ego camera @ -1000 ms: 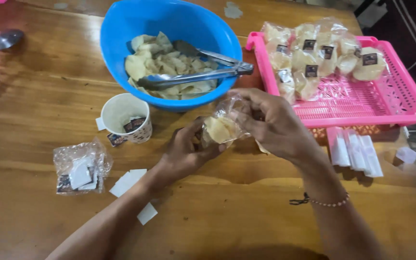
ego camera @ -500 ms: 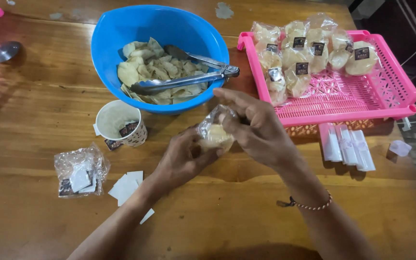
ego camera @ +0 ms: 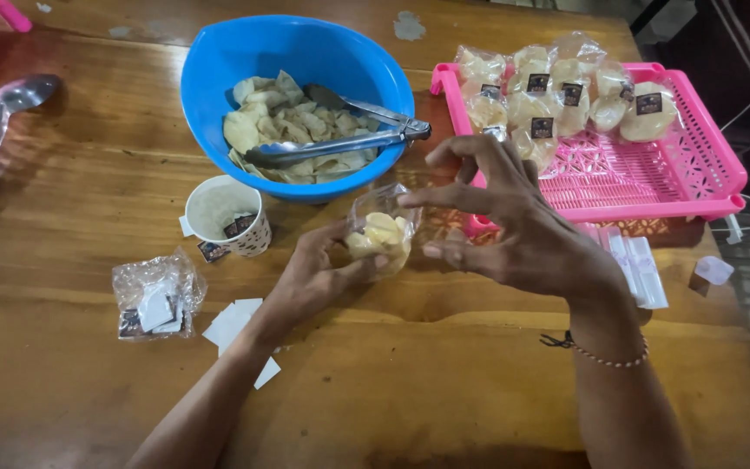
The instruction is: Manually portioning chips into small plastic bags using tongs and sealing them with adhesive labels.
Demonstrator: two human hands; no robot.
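The left hand (ego camera: 319, 269) cups a small clear plastic bag of pale yellow chips (ego camera: 379, 233) from below and is closed around its lower part, which keeps the open top facing up; the bag hangs just above the tabletop, in front of the bowl. The right hand (ego camera: 523, 230) is spread, its fingers (ego camera: 444, 198) apart, one fingertip reaching the bag's top edge, nothing gripped in it. Just behind the hands stands a round blue plastic bowl (ego camera: 219, 74) filled with the same pale chips, metal tongs (ego camera: 340, 139) lying across them within easy reach. To the right a pink slotted plastic tray (ego camera: 679, 174) holds filled, sealed chip bags with dark labels (ego camera: 557, 95), grouped at its far end. Left of the hands a white paper cup (ego camera: 223, 213) contains small dark labels, and a crumpled plastic pouch (ego camera: 154, 295) and white paper slips (ego camera: 232, 321) lie near. White folded strips (ego camera: 640, 269) lie beside the tray. A metal ladle (ego camera: 2, 113) lies at the far left. The brown wooden tabletop (ego camera: 436, 391) is glossy; a dark floor shows at the right.
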